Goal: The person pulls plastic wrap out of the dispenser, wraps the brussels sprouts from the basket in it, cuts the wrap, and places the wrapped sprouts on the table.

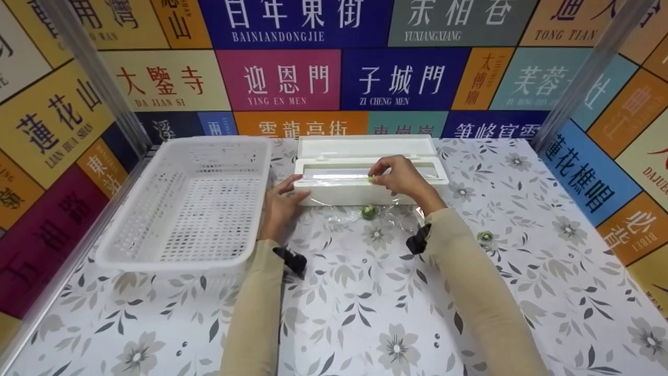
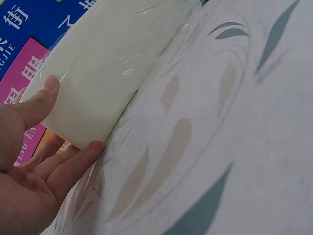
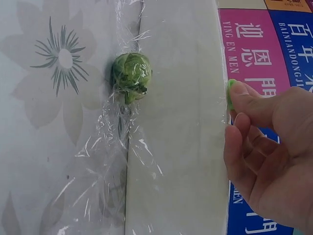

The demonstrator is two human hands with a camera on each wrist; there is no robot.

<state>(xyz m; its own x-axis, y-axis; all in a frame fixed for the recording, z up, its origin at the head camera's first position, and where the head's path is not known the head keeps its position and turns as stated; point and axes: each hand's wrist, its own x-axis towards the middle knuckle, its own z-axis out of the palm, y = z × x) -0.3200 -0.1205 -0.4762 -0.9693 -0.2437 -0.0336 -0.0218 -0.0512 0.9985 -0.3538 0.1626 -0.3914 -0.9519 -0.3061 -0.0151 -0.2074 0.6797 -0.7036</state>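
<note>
A white cling film dispenser [image 1: 344, 194] stands on the table with its lid raised. Clear film [image 3: 139, 147] hangs down its front onto the tablecloth. On that film, against the dispenser's front, lies a Brussels sprout [image 1: 368, 212]. My left hand [image 1: 282, 209] holds the dispenser's left end, the thumb [image 2: 41, 100] on the front face and other fingers around the end and lower edge. At the top front edge, right of the middle, my right hand [image 1: 402, 180] pinches a small green slider [image 3: 231, 94] between thumb and forefinger.
A white perforated basket [image 1: 182, 261] stands left of my left hand. Another Brussels sprout [image 1: 485, 238], seemingly wrapped in film, lies to the right of my right forearm. Printed panels [image 1: 276, 78] wall the table's back and sides.
</note>
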